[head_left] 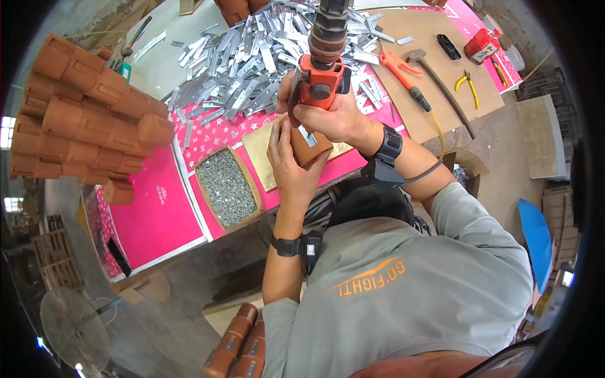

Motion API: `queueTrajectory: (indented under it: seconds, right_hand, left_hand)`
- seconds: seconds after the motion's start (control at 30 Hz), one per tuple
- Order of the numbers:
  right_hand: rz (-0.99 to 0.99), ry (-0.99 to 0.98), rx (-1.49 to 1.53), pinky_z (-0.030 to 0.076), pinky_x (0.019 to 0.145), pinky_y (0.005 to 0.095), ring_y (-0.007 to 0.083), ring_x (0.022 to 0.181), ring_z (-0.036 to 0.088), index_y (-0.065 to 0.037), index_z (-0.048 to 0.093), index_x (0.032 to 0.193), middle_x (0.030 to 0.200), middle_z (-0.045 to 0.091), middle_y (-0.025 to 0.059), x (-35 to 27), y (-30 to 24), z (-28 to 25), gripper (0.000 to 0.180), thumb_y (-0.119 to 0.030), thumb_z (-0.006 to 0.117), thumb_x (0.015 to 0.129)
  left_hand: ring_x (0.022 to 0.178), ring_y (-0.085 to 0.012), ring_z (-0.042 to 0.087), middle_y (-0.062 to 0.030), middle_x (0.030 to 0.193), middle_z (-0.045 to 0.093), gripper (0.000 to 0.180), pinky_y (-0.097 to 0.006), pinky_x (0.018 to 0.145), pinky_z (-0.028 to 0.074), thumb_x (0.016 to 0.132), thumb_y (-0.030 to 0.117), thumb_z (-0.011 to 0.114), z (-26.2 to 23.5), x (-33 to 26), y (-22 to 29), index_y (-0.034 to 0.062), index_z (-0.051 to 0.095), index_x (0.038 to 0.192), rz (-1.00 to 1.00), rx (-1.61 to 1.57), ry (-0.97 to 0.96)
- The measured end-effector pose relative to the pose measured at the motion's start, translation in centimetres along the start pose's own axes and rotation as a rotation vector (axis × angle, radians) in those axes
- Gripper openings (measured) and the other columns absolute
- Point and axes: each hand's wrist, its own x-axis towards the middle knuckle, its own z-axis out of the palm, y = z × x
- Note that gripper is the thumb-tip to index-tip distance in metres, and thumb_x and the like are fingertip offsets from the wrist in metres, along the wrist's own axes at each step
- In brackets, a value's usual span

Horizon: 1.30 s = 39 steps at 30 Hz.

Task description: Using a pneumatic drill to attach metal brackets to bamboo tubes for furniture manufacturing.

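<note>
My right hand (337,120) is closed around a red and black power drill (319,79), whose dark ribbed part rises to the top edge. Its working tip is hidden under the tool and my fingers. Just below it, my left hand (293,160) grips a brown terracotta-coloured block (311,153) from the left side. On the block's upper face lies a small silver metal plate (307,135). Under the block is a yellowish board (258,148) on the pink-covered table (157,201). A box of small screws (227,189) stands left of my left hand.
Loose metal plates (252,69) are heaped behind the drill. Brown blocks (82,120) are stacked high at the left. On cardboard at the right lie an orange-handled tool with a cord (403,75), a hammer (441,88), yellow pliers (467,88) and a red bottle (482,47).
</note>
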Motion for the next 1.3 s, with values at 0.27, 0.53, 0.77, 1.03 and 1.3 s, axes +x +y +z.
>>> queueTrajectory:
  seconds: [0.27,0.53,0.77,1.03,1.3]
  right_hand:
    - [-0.014,-0.035,-0.062,0.056,0.069,0.0304,0.0166,0.086,0.065,0.001,0.058,0.096,0.095,0.064,0.0106,-0.1,0.4,0.1,0.016,0.003,0.056,0.08]
    - [-0.038,0.034,-0.068,0.056,0.072,0.0307,0.0142,0.078,0.066,0.001,0.061,0.105,0.086,0.068,0.0073,-0.3,0.5,0.3,0.03,-0.001,0.062,0.075]
    - [-0.021,-0.006,-0.156,0.053,0.065,0.0278,0.0129,0.073,0.062,0.003,0.058,0.103,0.09,0.063,0.0091,-0.4,0.1,0.6,0.024,0.002,0.052,0.081]
    - [0.001,0.049,-0.106,0.054,0.068,0.0293,0.0106,0.072,0.062,0.0,0.062,0.098,0.08,0.067,0.0042,-0.5,1.1,1.0,0.024,-0.002,0.064,0.074]
    - [0.069,-0.029,-0.019,0.053,0.07,0.0294,0.0116,0.075,0.062,-0.001,0.06,0.105,0.081,0.066,0.005,0.1,1.2,0.8,0.03,-0.001,0.064,0.075]
  left_hand:
    - [0.137,-0.0387,0.038,-0.0196,0.147,0.04,0.094,-0.048,0.111,0.035,0.071,0.023,0.089,0.0,-0.2,0.0,0.0013,0.037,0.147,0.0,-0.016,-0.004]
    - [0.136,-0.0407,0.04,-0.0215,0.151,0.038,0.1,-0.05,0.11,0.036,0.069,0.026,0.09,0.4,-0.2,-0.5,0.0062,0.035,0.151,0.034,-0.012,0.028]
    - [0.135,-0.0409,0.041,-0.0216,0.151,0.039,0.1,-0.05,0.11,0.036,0.069,0.025,0.09,0.4,-0.2,-0.8,0.0069,0.035,0.151,0.047,-0.002,0.044]
    - [0.136,-0.0411,0.041,-0.0219,0.151,0.04,0.1,-0.05,0.11,0.037,0.069,0.025,0.089,0.5,-0.1,-0.8,0.0054,0.035,0.15,0.04,-0.034,0.039]
    - [0.129,-0.0385,0.047,-0.02,0.14,0.05,0.082,-0.048,0.108,0.039,0.073,0.019,0.086,-3.3,0.2,0.9,0.0025,0.045,0.142,0.011,0.073,0.042]
